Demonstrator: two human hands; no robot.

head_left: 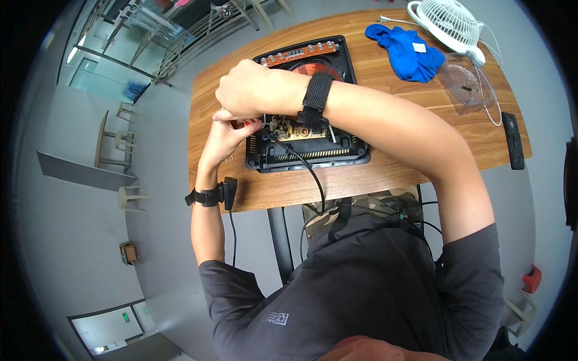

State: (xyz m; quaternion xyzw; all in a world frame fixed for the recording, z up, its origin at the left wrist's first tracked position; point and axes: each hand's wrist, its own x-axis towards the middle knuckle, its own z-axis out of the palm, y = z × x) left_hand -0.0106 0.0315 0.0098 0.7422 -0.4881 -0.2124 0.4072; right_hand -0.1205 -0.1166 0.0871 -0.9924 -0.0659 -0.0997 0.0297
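Note:
An opened induction cooker [358, 147] lies on the wooden table in front of me, its black shell holding a copper coil [318, 68], a circuit board [304, 131] and an orange control strip [298, 54]. My right hand [250, 90] is closed in a fist over the cooker's left side, and its fingers are mostly hidden from above. Just below it, my left hand [224, 141] pinches at the cooker's left edge, with a bit of red showing by the fingertips. What either hand grips is too covered to name. A black power cord [308, 165] runs from the board over the table's front edge.
At the back right are a blue cloth [406, 54], a white fan [448, 27] with its cable, and a clear plastic tray [466, 87] with small dark parts. A black bar-shaped object [513, 141] lies at the right edge. Small screws [229, 159] lie near my left wrist.

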